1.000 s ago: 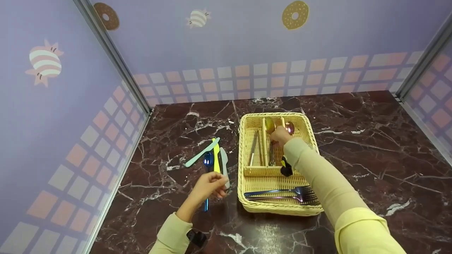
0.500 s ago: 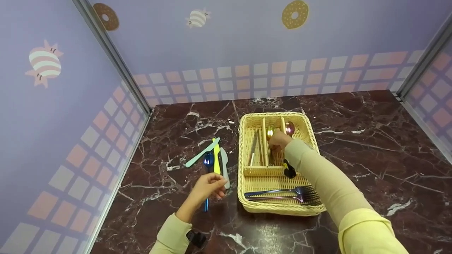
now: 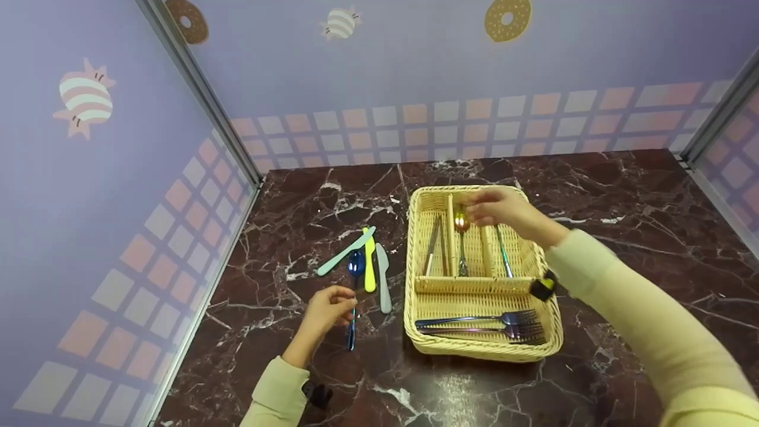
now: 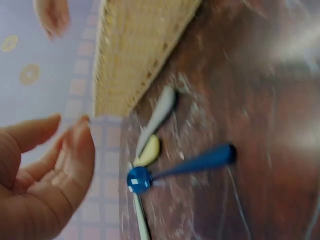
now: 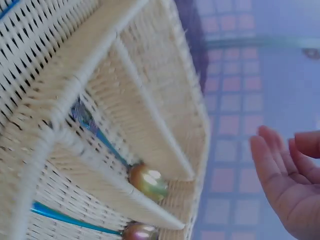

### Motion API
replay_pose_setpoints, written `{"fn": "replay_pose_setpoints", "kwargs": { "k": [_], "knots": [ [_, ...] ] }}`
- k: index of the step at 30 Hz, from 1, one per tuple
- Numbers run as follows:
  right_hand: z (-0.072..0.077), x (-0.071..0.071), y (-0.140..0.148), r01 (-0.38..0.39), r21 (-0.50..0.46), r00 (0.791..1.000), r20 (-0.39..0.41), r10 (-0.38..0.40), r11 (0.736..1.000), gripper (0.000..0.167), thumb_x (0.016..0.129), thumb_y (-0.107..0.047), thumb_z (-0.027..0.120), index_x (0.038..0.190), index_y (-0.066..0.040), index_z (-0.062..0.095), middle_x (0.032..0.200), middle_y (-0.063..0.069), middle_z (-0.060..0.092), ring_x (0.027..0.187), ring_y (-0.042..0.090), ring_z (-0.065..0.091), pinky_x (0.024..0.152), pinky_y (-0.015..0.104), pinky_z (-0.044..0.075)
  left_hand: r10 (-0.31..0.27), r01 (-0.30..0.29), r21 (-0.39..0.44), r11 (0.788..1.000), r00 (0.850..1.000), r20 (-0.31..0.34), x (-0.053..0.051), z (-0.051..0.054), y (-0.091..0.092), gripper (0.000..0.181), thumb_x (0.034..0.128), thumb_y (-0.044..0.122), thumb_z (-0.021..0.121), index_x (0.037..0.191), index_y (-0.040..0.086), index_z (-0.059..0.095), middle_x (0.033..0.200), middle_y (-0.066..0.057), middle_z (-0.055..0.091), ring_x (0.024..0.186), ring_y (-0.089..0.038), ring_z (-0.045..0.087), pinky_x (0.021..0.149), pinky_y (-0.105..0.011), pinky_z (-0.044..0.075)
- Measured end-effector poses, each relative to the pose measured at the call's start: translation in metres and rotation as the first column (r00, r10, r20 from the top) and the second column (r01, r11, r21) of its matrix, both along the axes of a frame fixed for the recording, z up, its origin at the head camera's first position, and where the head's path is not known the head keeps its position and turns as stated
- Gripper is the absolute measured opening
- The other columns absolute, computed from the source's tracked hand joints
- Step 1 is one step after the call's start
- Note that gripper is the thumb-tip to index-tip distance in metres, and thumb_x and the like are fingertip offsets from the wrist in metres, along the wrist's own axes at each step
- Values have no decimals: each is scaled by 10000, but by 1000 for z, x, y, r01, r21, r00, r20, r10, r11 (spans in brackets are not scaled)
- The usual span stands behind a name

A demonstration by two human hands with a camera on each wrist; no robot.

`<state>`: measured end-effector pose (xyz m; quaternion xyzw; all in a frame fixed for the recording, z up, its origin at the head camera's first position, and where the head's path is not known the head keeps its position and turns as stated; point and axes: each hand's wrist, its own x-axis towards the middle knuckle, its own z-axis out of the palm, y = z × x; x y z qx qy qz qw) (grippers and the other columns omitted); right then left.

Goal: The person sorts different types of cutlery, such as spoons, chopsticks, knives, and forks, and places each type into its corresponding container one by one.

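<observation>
My right hand (image 3: 504, 210) hovers over the back right of a wicker cutlery basket (image 3: 410, 267), fingers loosely bent and holding nothing. Below it, a gold spoon (image 3: 462, 222) lies in the middle compartment. A second spoon (image 5: 140, 232) is in the right compartment; my hand hides its bowl in the head view. My left hand (image 3: 326, 309) hangs beside the handle of a blue spoon (image 3: 356, 264), its fingers relaxed. In the left wrist view the blue spoon lies on the table, apart from those fingers.
A mint knife (image 3: 341, 256), a yellow knife (image 3: 369, 267) and a grey knife (image 3: 383, 279) lie left of the basket. Slim cutlery pieces (image 3: 434, 246) fill the left compartment, forks (image 3: 516, 318) the front one. Patterned wall panels (image 3: 415, 71) enclose the table.
My right hand has come up out of the middle compartment and moved right, leaving the gold spoon there. My left hand has shifted slightly left. The head view has also shifted a little.
</observation>
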<state>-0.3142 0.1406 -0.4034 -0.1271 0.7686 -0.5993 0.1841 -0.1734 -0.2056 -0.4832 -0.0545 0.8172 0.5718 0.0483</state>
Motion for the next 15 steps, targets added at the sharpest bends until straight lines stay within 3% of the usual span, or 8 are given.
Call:
{"fn": "replay_pose_setpoints", "kwargs": {
  "k": [2, 5, 8, 11, 15],
  "knots": [
    [0, 17, 13, 18, -55, 1000, 1, -18, 998, 330, 891, -46, 534, 1189, 80, 469, 942, 15, 616, 816, 122, 615, 801, 284, 535, 48, -49, -98, 994, 999, -15, -1, -4, -3, 201, 802, 3, 630, 968, -104, 595, 713, -103, 633, 522, -121, 579, 484, -275, 531],
    [-8, 43, 33, 48, -128, 998, 50, -41, 991, 292, 893, -73, 545, 1162, 15, 478, 954, -3, 620, 826, 124, 615, 788, 268, 535, 83, -80, -245, 966, 997, -1, -2, -10, -6, 204, 782, -6, 640, 955, -105, 597, 703, -116, 626, 533, -175, 591, 474, -289, 532],
    [-21, 62, 51, 82, -211, 993, 99, -62, 974, 228, 892, -81, 552, 1112, -44, 503, 959, -3, 629, 822, 128, 626, 783, 268, 536, 78, -44, -349, 936, 994, 82, -4, -15, -5, 220, 773, 1, 656, 942, -118, 581, 709, -149, 613, 552, -230, 616, 475, -294, 539],
    [-35, 76, 68, 93, -288, 990, 130, -58, 953, 176, 903, -62, 532, 1078, -69, 520, 943, -1, 640, 812, 130, 632, 763, 262, 540, 67, 13, -402, 915, 981, 184, -6, -21, -2, 166, 761, 20, 681, 825, -80, 566, 663, -137, 585, 535, -218, 618, 483, -302, 547],
    [-49, 86, 84, 61, -341, 988, 152, -9, 938, 155, 930, -47, 485, 1082, -52, 520, 927, -3, 645, 804, 123, 630, 741, 257, 541, 69, 38, -481, 876, 977, 202, -8, -27, 3, 253, 755, 54, 690, 593, 55, 496, 514, -38, 510, 427, -139, 549, 425, -273, 516]
  ]
}}
